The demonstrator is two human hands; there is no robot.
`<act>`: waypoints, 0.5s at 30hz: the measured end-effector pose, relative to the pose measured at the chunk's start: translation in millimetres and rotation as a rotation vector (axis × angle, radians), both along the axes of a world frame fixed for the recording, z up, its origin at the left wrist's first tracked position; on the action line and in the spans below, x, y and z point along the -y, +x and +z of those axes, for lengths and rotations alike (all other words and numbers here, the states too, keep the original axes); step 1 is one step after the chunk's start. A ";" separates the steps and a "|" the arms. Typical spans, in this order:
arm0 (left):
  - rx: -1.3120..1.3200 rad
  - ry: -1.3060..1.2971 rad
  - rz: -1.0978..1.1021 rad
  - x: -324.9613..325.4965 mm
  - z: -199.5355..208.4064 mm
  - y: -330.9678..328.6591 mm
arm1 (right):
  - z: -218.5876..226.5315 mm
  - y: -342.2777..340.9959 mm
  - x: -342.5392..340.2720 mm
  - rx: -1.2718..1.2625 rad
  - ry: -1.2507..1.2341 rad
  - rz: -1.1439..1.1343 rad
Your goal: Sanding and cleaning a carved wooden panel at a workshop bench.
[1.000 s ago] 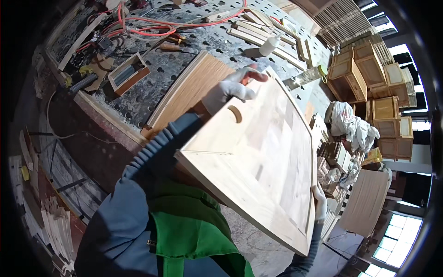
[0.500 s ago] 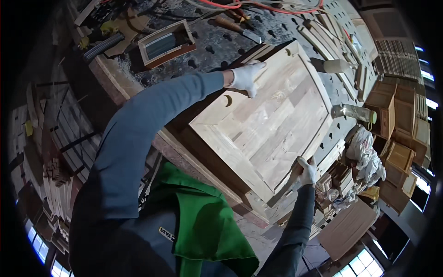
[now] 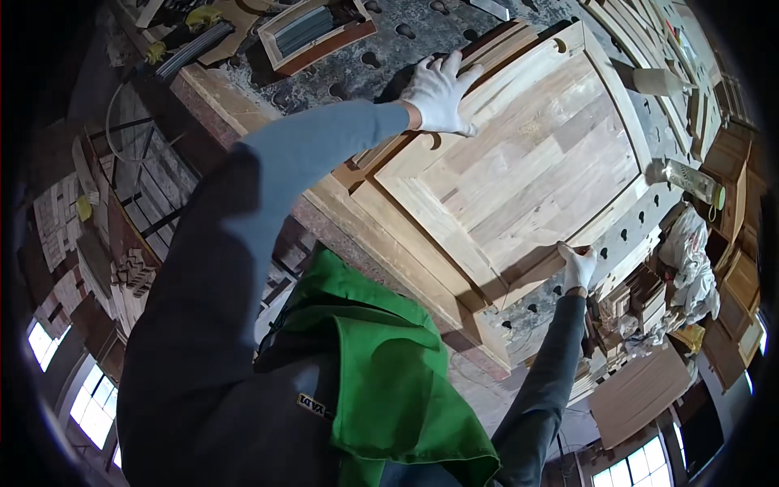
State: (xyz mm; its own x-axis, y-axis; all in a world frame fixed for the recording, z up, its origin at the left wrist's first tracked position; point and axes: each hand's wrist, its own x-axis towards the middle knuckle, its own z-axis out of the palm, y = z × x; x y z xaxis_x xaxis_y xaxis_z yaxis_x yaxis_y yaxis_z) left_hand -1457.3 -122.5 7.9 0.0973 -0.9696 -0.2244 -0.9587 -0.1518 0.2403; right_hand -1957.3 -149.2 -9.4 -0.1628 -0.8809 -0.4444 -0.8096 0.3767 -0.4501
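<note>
A pale wooden cabinet door (image 3: 535,134) with a raised frame and two round hinge holes lies on top of other wooden panels (image 3: 418,239) at the bench edge. My left hand (image 3: 442,93), in a white glove, is open at the door's left edge. Its fingers spread over the stacked edges, and the thumb reaches the frame by one hinge hole. My right hand (image 3: 578,266), gloved too, pinches the door's near right edge; its fingertips are partly hidden.
The dark metal bench top (image 3: 389,40) has keyhole-shaped slots. On it stand a wooden box of grey strips (image 3: 316,36), a whitish bottle (image 3: 657,81) and a clear bottle (image 3: 690,180). Wood strips (image 3: 629,49), a plastic bag (image 3: 688,260) and stacked wood pieces (image 3: 633,300) lie to the right.
My view has shifted, so the bench sits higher and more to the right. My left hand's fingers have spread wider at the door's edge. My right hand stays on the near right edge.
</note>
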 end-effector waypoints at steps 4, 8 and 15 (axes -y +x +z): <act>-0.033 -0.102 0.015 -1.8 -22.4 0.0 | 6.8 2.6 -3.7 -0.132 -0.103 0.148; 0.006 -0.091 0.022 1.3 -27.1 0.6 | 9.4 5.8 -13.3 -0.059 -0.149 0.211; -0.018 -0.112 0.026 0.0 -29.6 -2.8 | 0.5 11.4 -20.4 -0.108 -0.161 0.200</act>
State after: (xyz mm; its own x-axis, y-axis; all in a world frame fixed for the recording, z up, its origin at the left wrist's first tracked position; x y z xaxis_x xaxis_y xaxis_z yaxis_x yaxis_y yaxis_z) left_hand -1460.1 -122.5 -21.7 0.1199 -0.9860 -0.1162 -0.9502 -0.1479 0.2741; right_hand -1945.9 -128.8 -8.8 -0.0174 -0.9583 -0.2852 -0.9072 0.1351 -0.3985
